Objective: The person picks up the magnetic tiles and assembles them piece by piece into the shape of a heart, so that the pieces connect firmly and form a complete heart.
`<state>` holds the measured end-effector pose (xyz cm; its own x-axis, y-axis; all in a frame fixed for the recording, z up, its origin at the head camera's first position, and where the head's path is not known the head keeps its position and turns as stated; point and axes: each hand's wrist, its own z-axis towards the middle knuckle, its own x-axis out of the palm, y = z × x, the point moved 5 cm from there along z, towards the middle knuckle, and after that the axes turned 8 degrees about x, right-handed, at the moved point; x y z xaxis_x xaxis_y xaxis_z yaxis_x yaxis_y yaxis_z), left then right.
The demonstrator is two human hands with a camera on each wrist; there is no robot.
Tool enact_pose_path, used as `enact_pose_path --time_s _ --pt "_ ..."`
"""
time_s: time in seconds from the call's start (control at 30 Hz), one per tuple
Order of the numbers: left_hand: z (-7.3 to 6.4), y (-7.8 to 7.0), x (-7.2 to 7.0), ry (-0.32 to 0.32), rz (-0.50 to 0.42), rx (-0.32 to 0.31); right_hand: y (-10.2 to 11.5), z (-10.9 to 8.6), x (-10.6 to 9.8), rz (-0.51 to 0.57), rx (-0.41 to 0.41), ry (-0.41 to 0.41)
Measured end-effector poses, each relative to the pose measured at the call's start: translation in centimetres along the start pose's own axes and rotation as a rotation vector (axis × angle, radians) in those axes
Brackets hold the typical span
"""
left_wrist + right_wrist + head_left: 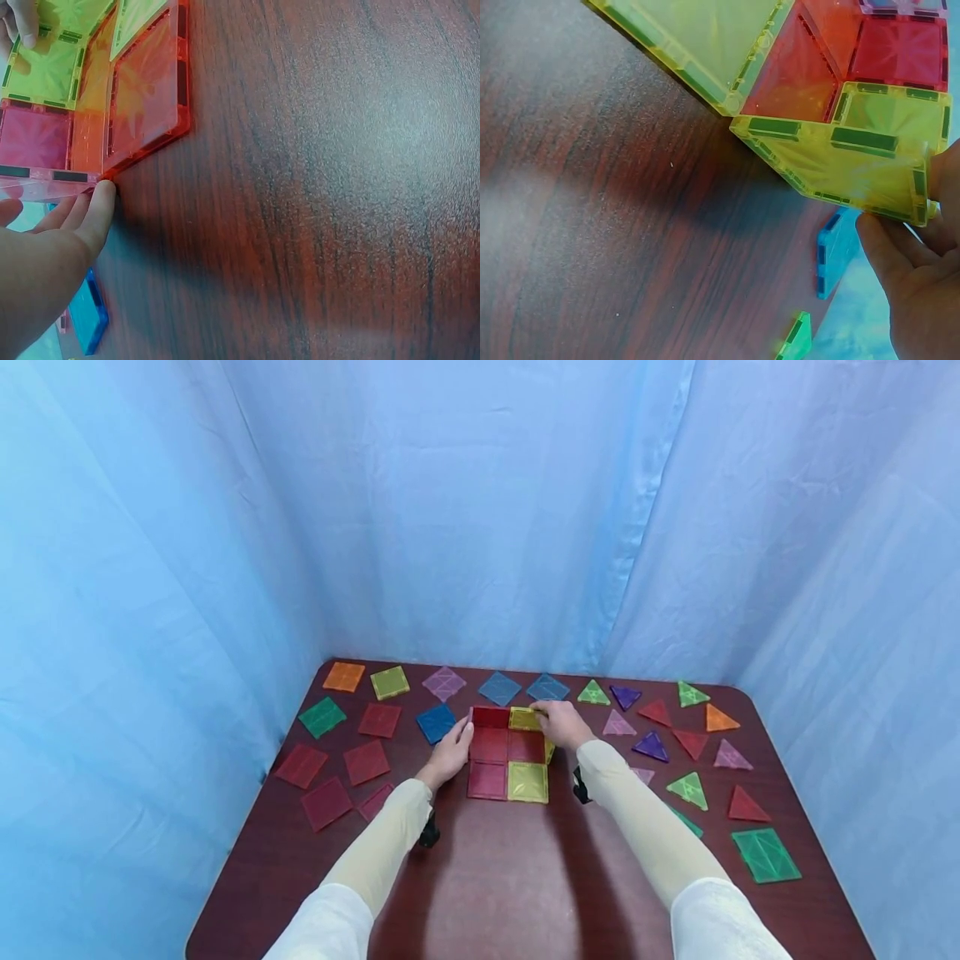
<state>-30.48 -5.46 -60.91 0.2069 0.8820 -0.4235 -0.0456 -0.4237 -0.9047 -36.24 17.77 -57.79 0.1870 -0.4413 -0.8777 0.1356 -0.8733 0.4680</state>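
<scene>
A structure of square magnetic tiles stands mid-table: its flat part has red tiles [488, 745], a magenta tile [487, 781] and a yellow tile [528, 783]. Upright at its back are a red tile [491, 717] and a yellow back tile [523, 719]. On the right side stands a yellow side tile [855, 174], on the left a pink tile [52, 177]. My left hand [451, 752] touches the pink tile from outside with extended fingers. With fingers on both faces, my right hand [564, 724] pinches the yellow tiles at the back right corner.
Loose square tiles, among them a blue one [437, 723] and an orange one [344, 677], lie left and behind. Several triangle tiles, such as a purple one [651, 746], are spread at right near a large green tile [767, 855]. Blue curtains [465, 527] surround the table.
</scene>
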Motion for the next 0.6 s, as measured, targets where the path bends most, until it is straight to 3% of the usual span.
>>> enact_pose_path --time_s 0.23,0.47,0.6 --pt "0.0 0.5 0.0 -0.062 0.029 -0.016 -0.6 0.0 1.0 0.056 0.024 0.049" --pt "0.2 0.5 0.1 -0.065 0.03 -0.003 -0.9 -0.1 1.4 0.102 0.029 0.085" --pt "0.2 -0.1 0.2 -0.062 0.098 0.041 -1.0 -0.2 1.2 0.113 0.043 0.084"
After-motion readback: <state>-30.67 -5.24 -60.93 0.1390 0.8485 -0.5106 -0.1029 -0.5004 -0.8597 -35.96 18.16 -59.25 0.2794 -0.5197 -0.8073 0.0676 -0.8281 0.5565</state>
